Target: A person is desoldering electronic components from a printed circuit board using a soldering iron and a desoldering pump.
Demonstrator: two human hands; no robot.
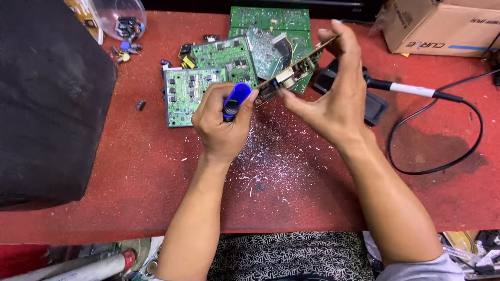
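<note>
My left hand [221,122] is closed around a blue-handled tool [234,100], its tip at the lower end of a narrow circuit board [291,74]. My right hand [333,96] holds that board tilted on edge above the red table [130,171], thumb under the lower part and fingers at the upper end. Small components show on the board's near face.
Several green circuit boards [208,78] lie flat behind my hands. A soldering iron [411,89] with a black cable rests on a black stand [372,104] to the right. A large black block [47,99] fills the left. A clear bowl of parts [122,18] and a cardboard box [442,23] stand at the back.
</note>
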